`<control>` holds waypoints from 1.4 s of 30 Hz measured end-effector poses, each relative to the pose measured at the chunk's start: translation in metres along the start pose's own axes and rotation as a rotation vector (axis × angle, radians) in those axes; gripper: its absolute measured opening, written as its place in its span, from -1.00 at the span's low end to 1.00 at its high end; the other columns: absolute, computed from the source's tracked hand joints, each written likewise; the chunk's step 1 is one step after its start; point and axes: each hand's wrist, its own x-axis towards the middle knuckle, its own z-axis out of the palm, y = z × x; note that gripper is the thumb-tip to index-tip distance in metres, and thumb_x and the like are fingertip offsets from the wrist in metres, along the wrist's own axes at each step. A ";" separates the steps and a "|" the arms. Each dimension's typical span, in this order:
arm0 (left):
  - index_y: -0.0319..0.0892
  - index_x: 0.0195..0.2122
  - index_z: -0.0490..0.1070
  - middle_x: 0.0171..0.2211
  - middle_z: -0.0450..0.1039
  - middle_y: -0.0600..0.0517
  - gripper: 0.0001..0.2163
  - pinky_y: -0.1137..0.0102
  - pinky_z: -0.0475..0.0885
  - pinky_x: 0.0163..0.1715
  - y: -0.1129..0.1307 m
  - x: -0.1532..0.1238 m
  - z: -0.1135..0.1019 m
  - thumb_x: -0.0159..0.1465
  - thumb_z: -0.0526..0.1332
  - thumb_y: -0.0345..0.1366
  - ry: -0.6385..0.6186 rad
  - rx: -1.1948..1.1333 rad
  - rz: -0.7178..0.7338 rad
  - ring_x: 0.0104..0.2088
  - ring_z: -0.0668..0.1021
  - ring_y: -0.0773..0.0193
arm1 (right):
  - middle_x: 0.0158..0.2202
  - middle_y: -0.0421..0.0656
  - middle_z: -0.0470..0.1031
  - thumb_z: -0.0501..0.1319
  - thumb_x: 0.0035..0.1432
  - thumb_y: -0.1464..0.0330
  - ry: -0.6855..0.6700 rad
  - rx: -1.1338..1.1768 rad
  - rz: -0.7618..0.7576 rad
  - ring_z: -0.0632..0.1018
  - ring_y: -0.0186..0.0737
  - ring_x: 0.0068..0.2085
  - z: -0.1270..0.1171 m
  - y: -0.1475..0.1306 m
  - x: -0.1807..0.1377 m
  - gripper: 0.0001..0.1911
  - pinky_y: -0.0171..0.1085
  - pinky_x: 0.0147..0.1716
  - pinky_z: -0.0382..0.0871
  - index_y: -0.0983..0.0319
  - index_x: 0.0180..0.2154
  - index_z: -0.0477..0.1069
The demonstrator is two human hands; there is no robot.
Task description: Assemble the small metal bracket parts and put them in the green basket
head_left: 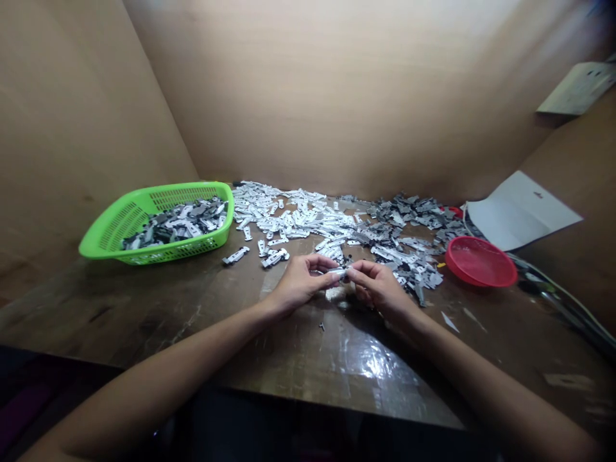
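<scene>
My left hand (302,280) and my right hand (379,287) meet over the middle of the wooden table (202,321). Both pinch the same small white plastic part (338,273) between fingertips, the left on its left end, the right on its right end. Just behind the hands lies a wide heap of white parts (289,218), and to its right a heap of grey parts (409,224). A few loose white parts (235,256) lie apart to the left of my left hand.
A green plastic basket (120,221) with grey and white parts stands at the back left. A shallow red dish (480,262) sits right of the heaps. White paper (520,208) and cables (563,295) lie at the right. Brown board walls enclose the table.
</scene>
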 end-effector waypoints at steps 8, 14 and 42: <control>-0.28 -0.29 0.47 -0.35 0.50 -0.08 -0.73 0.45 0.38 -0.39 -0.004 -0.001 0.001 0.03 0.33 -0.22 -0.038 0.073 0.052 -0.37 0.52 0.27 | -0.65 -0.33 0.18 0.23 0.02 0.13 0.027 -0.001 -0.038 0.15 -0.49 -0.65 0.004 0.004 -0.004 -0.69 -0.43 -0.67 -0.06 0.26 -0.42 0.33; -0.29 -0.30 0.46 -0.38 0.50 -0.09 -0.71 0.45 0.39 -0.40 -0.004 0.000 0.000 0.01 0.34 -0.21 -0.039 0.031 0.002 -0.38 0.53 0.26 | -0.64 -0.31 0.21 0.19 0.06 0.13 0.010 -0.034 -0.041 0.21 -0.47 -0.64 0.003 0.006 -0.002 -0.69 -0.44 -0.67 0.03 0.27 -0.37 0.34; -0.30 -0.27 0.43 -0.38 0.48 -0.07 -0.70 0.48 0.39 -0.38 -0.008 0.005 -0.003 0.04 0.33 -0.21 -0.067 -0.172 -0.077 -0.41 0.53 0.34 | -0.64 -0.29 0.30 0.26 -0.02 0.13 0.154 -0.034 -0.104 0.29 -0.43 -0.66 0.015 0.013 -0.002 -0.68 -0.42 -0.69 0.16 0.26 -0.36 0.36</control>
